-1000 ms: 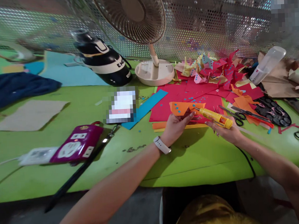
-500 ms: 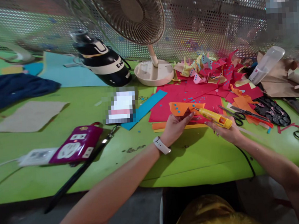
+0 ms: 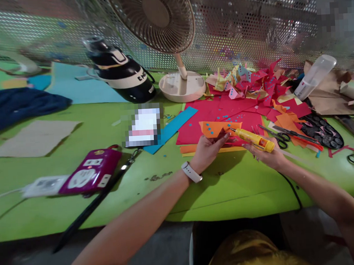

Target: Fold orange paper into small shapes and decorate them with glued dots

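My left hand (image 3: 209, 149) pinches a folded piece of orange paper (image 3: 208, 127) with small blue dots on it, held just above the table. In my right hand (image 3: 265, 155) is a yellow hot glue gun (image 3: 253, 139), its body pointing left. Its dark nozzle tip is at the right part of the orange paper, by my left thumb; whether it touches cannot be made out. Red paper sheets (image 3: 191, 126) scattered with blue dots lie behind the hands. Orange strips (image 3: 188, 149) lie partly hidden behind my left hand.
Black scissors (image 3: 282, 139) lie right of the glue gun. A heap of folded dotted paper pieces (image 3: 251, 81) sits behind, near a fan (image 3: 182, 88). Leftward are a phone (image 3: 143, 124), a blue strip (image 3: 179, 126), a bottle (image 3: 129, 79) and a purple power strip (image 3: 91, 170).
The orange paper has shifted very slightly left. Both hands and the glue gun keep nearly the same place; the camera view has moved a little.
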Motion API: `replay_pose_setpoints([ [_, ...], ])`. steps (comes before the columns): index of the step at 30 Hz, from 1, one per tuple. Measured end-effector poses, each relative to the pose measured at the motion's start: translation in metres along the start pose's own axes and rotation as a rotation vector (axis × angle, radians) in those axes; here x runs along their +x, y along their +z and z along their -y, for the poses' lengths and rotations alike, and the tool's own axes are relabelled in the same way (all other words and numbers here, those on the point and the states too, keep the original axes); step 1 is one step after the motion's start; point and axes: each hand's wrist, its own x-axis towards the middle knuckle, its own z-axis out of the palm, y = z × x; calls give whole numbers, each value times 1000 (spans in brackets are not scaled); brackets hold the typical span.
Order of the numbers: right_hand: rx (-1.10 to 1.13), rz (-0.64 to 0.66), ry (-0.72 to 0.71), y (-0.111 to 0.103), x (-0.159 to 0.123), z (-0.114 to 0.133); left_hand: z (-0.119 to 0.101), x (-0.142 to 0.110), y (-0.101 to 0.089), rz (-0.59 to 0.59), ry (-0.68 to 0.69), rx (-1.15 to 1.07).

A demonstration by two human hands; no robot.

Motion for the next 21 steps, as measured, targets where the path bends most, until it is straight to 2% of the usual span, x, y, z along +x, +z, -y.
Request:
replay_pose_setpoints([
  [6,-54,-29,-34,1,0,2,0,1,0,-12,59,81],
  [9,-135,-55,-106,-2,0,6,-1,1,0,-32,102,157],
  [13,-383,-64,-293,-11,0,4,-2,1,-1,-6,89,201],
  [17,-651,-89,-453,-25,1,-3,-2,1,-2,-9,42,123],
  [19,-759,-144,-465,-35,0,-2,-3,2,-2,-8,13,80],
  [21,-853,-204,-415,-50,-1,0,-5,2,-1,-15,11,57],
])
